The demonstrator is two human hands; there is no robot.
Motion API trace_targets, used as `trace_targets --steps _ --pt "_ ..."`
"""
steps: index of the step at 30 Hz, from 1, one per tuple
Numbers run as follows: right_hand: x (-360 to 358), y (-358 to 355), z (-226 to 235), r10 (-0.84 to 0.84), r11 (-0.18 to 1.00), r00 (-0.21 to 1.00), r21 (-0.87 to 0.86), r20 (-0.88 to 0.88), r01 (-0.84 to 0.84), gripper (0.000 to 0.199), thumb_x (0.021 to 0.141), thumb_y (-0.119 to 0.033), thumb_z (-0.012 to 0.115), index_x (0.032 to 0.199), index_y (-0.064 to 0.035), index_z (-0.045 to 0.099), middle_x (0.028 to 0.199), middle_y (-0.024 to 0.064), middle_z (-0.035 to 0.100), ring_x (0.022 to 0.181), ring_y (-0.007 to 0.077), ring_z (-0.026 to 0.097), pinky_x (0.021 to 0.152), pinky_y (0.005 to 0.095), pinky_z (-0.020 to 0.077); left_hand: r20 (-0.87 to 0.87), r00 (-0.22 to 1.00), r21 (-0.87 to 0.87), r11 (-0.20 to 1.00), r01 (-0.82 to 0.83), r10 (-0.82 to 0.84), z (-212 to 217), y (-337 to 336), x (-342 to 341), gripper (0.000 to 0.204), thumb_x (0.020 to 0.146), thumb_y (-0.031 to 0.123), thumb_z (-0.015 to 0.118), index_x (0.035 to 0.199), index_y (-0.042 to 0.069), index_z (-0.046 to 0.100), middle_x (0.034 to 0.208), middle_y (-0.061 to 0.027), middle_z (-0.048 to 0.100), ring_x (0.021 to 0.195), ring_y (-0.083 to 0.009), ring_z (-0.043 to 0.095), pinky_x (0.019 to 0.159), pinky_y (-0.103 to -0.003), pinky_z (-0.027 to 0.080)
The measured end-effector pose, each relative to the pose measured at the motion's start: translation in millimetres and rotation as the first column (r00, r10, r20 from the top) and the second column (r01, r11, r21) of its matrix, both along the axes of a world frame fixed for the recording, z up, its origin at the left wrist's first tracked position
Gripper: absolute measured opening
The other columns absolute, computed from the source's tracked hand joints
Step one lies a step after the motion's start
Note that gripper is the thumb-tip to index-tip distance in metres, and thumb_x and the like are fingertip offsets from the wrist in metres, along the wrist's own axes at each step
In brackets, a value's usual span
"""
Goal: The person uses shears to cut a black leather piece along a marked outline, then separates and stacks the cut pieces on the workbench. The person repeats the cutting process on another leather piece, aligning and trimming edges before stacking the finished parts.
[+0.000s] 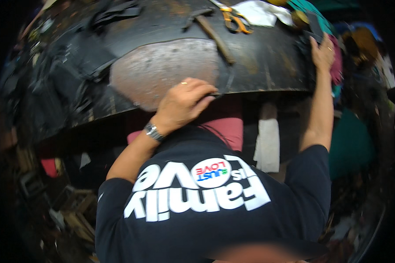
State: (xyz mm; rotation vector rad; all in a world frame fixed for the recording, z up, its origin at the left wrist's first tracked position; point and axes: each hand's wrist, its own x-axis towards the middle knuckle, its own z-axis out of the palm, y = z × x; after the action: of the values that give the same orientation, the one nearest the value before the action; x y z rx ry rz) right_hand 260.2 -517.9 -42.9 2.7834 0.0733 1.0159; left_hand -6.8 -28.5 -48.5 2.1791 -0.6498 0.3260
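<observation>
My left hand (182, 104), with a ring and a metal wristwatch, is closed at the table's front edge. Its thumb and fingers pinch a small dark piece (214, 94) whose kind I cannot make out. Beside that hand lies a worn, pitted brown slab (166, 61) with a rounded outline. My right arm stretches to the table's far right end. There my right hand (323, 53) has thumb and fingers around a dark grey flat piece (313, 33); blur partly hides the grip.
A hammer (215, 38) with a wooden handle lies behind the slab, near orange-handled scissors (235, 19) and a white cloth (261, 13). Black sheet pieces (81, 55) cover the left of the dark table (267, 65). Teal and maroon cloth (336, 61) hangs at the right end.
</observation>
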Motion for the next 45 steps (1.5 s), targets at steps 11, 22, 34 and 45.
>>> trace_targets --steps 11,22,34,45 --pt "-13.2 58.8 20.5 -0.158 0.937 0.979 0.333 0.128 0.108 0.078 0.091 -0.072 0.035 0.152 -0.0258 0.026 0.155 0.0145 0.029 0.143 0.0367 0.023 0.106 0.0706 0.0194 0.039 0.996 -0.162 0.983 0.081 -0.076 -4.5 8.7 -7.3 0.017 0.084 0.012 0.070 0.101 0.007 0.068 0.097 -0.0083 0.067 0.090 -0.0260 0.064 0.079 -0.035 0.052" --pt "-160.2 425.9 41.2 0.974 0.181 0.221 0.724 -0.041 -0.666 0.077 0.078 -0.025 0.079 0.142 -0.0067 0.042 0.135 0.0186 0.053 0.119 0.0311 0.055 0.102 0.0399 0.0425 -0.115 0.984 -0.461 0.870 -0.175 0.137 6.6 68.8 -59.4 0.013 0.086 0.003 0.066 0.099 0.004 0.069 0.092 -0.0096 0.067 0.084 -0.0214 0.066 0.075 -0.030 0.051" --pt "-190.1 608.6 -13.9 0.864 0.490 0.395 0.336 -0.314 -0.805 0.087 0.078 -0.023 0.071 0.149 -0.0032 0.025 0.131 0.0340 0.045 0.113 0.0457 0.053 0.087 0.0519 0.0497 -0.235 0.898 -0.717 0.558 -0.418 0.371 8.6 159.6 -96.2 0.012 0.093 0.002 0.062 0.103 0.001 0.068 0.091 -0.0035 0.064 0.080 -0.0088 0.063 0.073 -0.021 0.050" --pt "-168.8 609.3 38.6 0.840 0.529 0.432 0.324 -0.328 -0.784 0.053 0.081 -0.013 0.058 0.131 -0.0006 0.047 0.102 0.0229 0.066 0.089 0.0386 0.066 0.077 0.0475 0.0537 -0.401 0.847 -0.803 0.312 -0.508 0.349 6.3 249.5 -31.6 0.034 0.093 0.007 0.063 0.125 -0.001 0.060 0.119 -0.0101 0.063 0.111 -0.0134 0.058 0.097 -0.025 0.046"
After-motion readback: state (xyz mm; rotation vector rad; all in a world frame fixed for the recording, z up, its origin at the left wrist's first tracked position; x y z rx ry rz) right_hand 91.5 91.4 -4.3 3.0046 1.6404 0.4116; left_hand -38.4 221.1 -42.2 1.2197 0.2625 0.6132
